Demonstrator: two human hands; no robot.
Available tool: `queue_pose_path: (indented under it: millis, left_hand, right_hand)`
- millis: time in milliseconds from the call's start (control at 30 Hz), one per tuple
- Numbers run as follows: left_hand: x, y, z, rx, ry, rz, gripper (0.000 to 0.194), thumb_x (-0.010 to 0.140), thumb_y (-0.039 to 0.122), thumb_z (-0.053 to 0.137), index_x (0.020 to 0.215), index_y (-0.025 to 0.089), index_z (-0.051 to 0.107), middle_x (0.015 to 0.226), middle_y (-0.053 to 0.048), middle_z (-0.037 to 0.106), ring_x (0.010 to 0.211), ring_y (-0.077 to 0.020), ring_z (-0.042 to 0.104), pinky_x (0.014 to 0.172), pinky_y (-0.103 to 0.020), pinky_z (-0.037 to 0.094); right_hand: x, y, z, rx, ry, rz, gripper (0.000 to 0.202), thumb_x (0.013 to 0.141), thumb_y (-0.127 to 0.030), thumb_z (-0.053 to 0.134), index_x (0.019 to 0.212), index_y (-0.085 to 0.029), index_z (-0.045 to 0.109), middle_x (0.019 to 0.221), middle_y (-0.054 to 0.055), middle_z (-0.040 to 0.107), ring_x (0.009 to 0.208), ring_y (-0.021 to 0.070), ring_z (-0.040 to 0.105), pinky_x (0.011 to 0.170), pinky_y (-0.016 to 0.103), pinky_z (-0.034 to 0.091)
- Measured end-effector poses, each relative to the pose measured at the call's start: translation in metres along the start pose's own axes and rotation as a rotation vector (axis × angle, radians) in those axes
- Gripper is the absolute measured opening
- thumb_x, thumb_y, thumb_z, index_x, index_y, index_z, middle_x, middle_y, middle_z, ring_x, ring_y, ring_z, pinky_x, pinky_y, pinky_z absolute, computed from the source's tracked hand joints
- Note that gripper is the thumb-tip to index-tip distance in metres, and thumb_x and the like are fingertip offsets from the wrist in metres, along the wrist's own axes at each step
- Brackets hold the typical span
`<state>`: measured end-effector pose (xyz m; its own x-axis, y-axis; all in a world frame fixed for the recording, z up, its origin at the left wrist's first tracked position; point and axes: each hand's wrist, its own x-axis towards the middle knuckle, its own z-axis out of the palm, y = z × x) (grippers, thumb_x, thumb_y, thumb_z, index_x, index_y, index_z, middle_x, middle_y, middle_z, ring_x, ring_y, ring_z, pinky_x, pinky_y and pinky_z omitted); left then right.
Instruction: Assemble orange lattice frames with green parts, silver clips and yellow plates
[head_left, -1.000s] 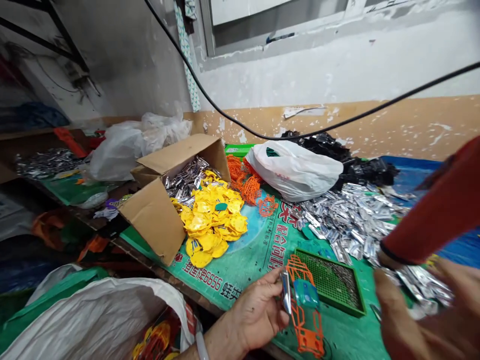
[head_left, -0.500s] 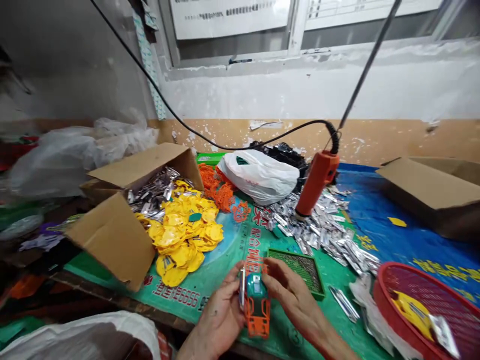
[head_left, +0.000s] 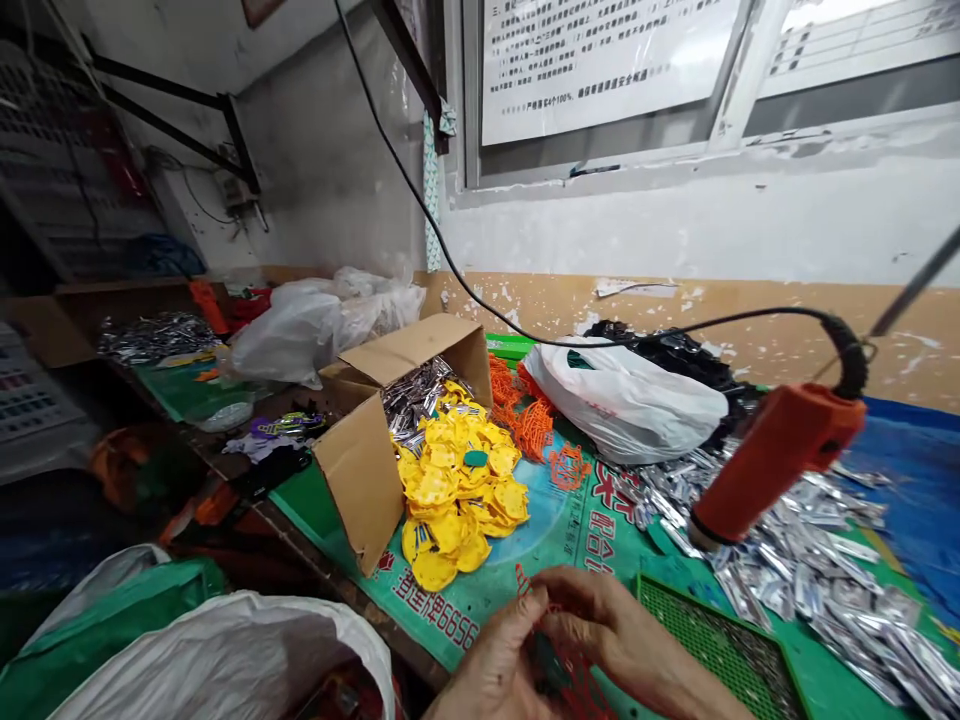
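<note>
Both hands meet at the bottom edge of the view, fingers curled tight around one orange openwork plastic frame with a dark teal insert, largely hidden between the palms; the left hand cups it from below while the right hand pinches it from above. Half a second ago the same piece was held up in plain sight with a silvery strip beside it; now it sits lower, closer to the body, and the strip cannot be made out. The view has also swung left. I judge that assembly work on the piece is under way rather than finished. An orange hanging power tool on a black cable dangles free to the right, untouched, above a spread of silver metal strips. A green mesh plastic tray lies just beside the right wrist. Ahead, a heap of yellow plastic pieces spills from an open cardboard box resting near the bench edge. Open room is limited to the green printed mat between the heap and the hands; a white plastic bag closes off the far side.
</note>
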<state>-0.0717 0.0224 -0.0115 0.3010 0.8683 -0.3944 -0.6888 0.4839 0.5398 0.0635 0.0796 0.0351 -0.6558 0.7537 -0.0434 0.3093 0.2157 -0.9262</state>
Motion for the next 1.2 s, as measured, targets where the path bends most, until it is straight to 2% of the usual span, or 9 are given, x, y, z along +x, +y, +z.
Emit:
queue_pose_path:
  millis: [67,200,300,400,533,667,867,1067,1200]
  left_hand:
    - [0.006,0.001,-0.005,-0.095,0.039,-0.005,0.048,0.062,0.050,0.078,0.097,0.021,0.065,0.104,-0.009,0.067,0.097,-0.0308,0.060,0.078,-0.048,0.049]
    - [0.010,0.007,-0.017,-0.193,0.081,-0.009,0.038,0.069,0.046,0.073,0.095,0.020,0.064,0.092,-0.007,0.069,0.087,-0.0269,0.063,0.078,-0.045,0.049]
    - [0.011,0.011,-0.026,-0.239,0.107,-0.074,0.031,0.073,0.046,0.070,0.088,0.020,0.063,0.085,-0.005,0.071,0.079,-0.0238,0.065,0.076,-0.042,0.050]
    - [0.012,0.014,-0.032,-0.199,0.097,-0.123,0.034,0.071,0.047,0.072,0.084,0.017,0.064,0.084,-0.008,0.073,0.078,-0.0247,0.067,0.075,-0.039,0.050]
    - [0.010,0.017,-0.036,-0.133,0.078,-0.129,0.039,0.067,0.045,0.077,0.089,0.015,0.065,0.092,-0.009,0.074,0.079,-0.0271,0.069,0.068,-0.035,0.049]
    - [0.002,0.018,-0.039,-0.115,0.132,-0.078,0.037,0.067,0.041,0.079,0.092,0.017,0.064,0.092,-0.006,0.073,0.076,-0.0266,0.070,0.066,-0.036,0.049]
    - [-0.007,0.006,-0.037,-0.068,0.159,0.038,0.038,0.063,0.041,0.080,0.087,0.017,0.062,0.078,-0.004,0.072,0.068,-0.0257,0.070,0.071,-0.038,0.049]
    - [-0.009,-0.007,-0.031,-0.057,0.154,0.086,0.037,0.059,0.039,0.079,0.084,0.017,0.064,0.077,-0.005,0.072,0.072,-0.0271,0.070,0.074,-0.039,0.049]
    - [-0.009,-0.006,-0.031,-0.027,0.143,0.082,0.038,0.060,0.043,0.078,0.083,0.016,0.066,0.083,-0.008,0.073,0.081,-0.0303,0.069,0.077,-0.042,0.049]
  right_hand:
    - [0.015,-0.008,-0.004,-0.084,-0.050,-0.002,0.025,0.082,-0.032,0.056,0.100,-0.019,0.068,0.087,0.005,0.071,0.079,0.0212,0.065,0.065,0.030,0.049]
    - [0.056,-0.011,-0.012,-0.234,-0.005,-0.007,0.023,0.081,-0.028,0.057,0.099,-0.018,0.068,0.082,0.003,0.070,0.070,0.0163,0.063,0.058,0.025,0.045]
    - [0.091,0.000,-0.020,-0.298,0.091,0.008,0.015,0.080,-0.021,0.059,0.090,-0.015,0.068,0.083,0.003,0.069,0.076,0.0169,0.062,0.066,0.027,0.046]
    - [0.119,0.013,-0.027,-0.358,0.150,0.039,0.018,0.087,-0.028,0.059,0.096,-0.013,0.064,0.092,0.004,0.067,0.083,0.0174,0.063,0.075,0.034,0.051]
    - [0.137,0.027,-0.029,-0.415,0.196,0.069,0.030,0.090,-0.035,0.056,0.112,-0.014,0.059,0.110,0.006,0.062,0.093,0.0194,0.063,0.080,0.039,0.054]
    - [0.147,0.029,-0.018,-0.498,0.248,0.063,0.030,0.091,-0.033,0.055,0.115,-0.016,0.058,0.115,0.008,0.061,0.097,0.0195,0.062,0.082,0.040,0.053]
    - [0.184,0.003,-0.004,-0.658,0.286,-0.044,0.032,0.091,-0.033,0.055,0.118,-0.016,0.056,0.118,0.009,0.060,0.100,0.0204,0.061,0.085,0.042,0.053]
    - [0.234,-0.033,0.002,-0.823,0.202,-0.175,0.032,0.091,-0.033,0.056,0.118,-0.016,0.056,0.119,0.008,0.059,0.100,0.0210,0.061,0.084,0.042,0.053]
    - [0.255,-0.052,0.019,-0.935,0.116,-0.317,0.032,0.091,-0.033,0.056,0.119,-0.017,0.056,0.120,0.009,0.059,0.102,0.0210,0.061,0.085,0.042,0.052]
